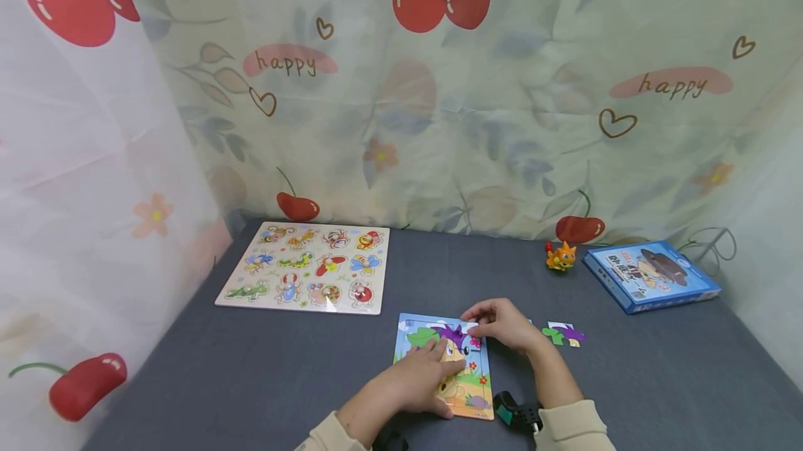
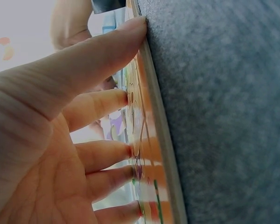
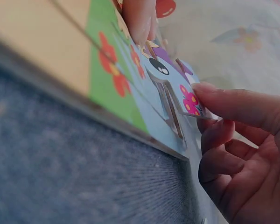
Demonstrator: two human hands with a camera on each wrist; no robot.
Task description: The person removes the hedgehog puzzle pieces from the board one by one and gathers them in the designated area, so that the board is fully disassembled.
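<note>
A colourful cartoon jigsaw puzzle board (image 1: 467, 402) lies flat at the front middle of the table. My left hand (image 1: 422, 376) rests on it with fingers spread; in the left wrist view its fingertips (image 2: 126, 150) press the picture and the thumb lies at the board's edge. My right hand (image 1: 502, 324) is at the board's upper right. Between thumb and fingers it pinches a puzzle piece (image 3: 192, 100) with a pink flower, raised at a slant over a gap in the picture. Right of that hand, loose puzzle pieces (image 1: 563, 334) in green and purple lie on the table.
A white insect puzzle board (image 1: 301, 270) lies at the back left. At the back right stand a small orange toy (image 1: 560, 256) and a blue box (image 1: 652, 275). A black strap-like object (image 1: 517, 410) is beside the right wrist. Printed curtain (image 1: 464, 158) hangs behind the table.
</note>
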